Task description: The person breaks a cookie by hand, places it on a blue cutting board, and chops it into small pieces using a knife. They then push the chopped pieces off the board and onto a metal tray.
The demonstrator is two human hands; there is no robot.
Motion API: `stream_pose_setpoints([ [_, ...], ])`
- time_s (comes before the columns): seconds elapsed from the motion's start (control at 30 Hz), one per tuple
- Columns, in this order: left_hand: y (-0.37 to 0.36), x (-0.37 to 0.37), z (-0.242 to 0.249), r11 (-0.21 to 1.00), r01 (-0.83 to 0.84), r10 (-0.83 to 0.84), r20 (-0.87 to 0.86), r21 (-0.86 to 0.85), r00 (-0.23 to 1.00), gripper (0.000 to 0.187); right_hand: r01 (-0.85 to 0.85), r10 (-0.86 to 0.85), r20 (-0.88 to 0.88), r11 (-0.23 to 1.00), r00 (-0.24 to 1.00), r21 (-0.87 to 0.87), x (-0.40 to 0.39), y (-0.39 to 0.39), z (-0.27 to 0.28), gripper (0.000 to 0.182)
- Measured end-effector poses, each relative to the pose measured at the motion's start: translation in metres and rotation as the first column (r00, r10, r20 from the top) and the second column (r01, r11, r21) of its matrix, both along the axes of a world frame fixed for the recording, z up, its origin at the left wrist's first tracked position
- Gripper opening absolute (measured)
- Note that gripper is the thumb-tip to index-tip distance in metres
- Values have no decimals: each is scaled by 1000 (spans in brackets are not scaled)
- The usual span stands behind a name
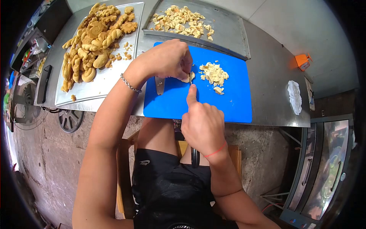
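Observation:
My right hand (204, 126) is closed round a knife, its index finger stretched along the top of the blade (191, 79). The black end of the knife handle (195, 157) shows below the hand. With bent fingers, my left hand (167, 57) pinches a small piece of biscuit (187, 79) against the blue cutting board (232, 103), right beside the blade. A heap of chopped biscuit bits (214, 74) lies on the board to the right. Under my left wrist, a flat grey metal blade (159, 86) rests on the board.
Whole biscuits, some twisted and some flower-shaped, pile up (95, 38) on a pale tray (103, 89) at the left. Behind the board stands a metal tray (228, 32) holding cut pieces (181, 21). Farther right are a crumpled white cloth (294, 97) and an orange object (302, 62).

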State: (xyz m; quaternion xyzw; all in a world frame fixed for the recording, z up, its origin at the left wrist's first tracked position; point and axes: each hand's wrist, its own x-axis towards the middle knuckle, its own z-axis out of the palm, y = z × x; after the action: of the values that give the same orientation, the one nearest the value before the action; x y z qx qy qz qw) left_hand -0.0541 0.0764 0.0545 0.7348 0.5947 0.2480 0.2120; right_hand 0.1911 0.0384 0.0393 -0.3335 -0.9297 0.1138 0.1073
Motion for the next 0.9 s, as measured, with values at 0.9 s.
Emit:
stream_pose_setpoints([
  [0.9, -1, 0, -1, 999, -1, 3, -58, 34, 998, 13, -7, 5, -24, 996, 1000, -85, 17, -7, 8, 69],
])
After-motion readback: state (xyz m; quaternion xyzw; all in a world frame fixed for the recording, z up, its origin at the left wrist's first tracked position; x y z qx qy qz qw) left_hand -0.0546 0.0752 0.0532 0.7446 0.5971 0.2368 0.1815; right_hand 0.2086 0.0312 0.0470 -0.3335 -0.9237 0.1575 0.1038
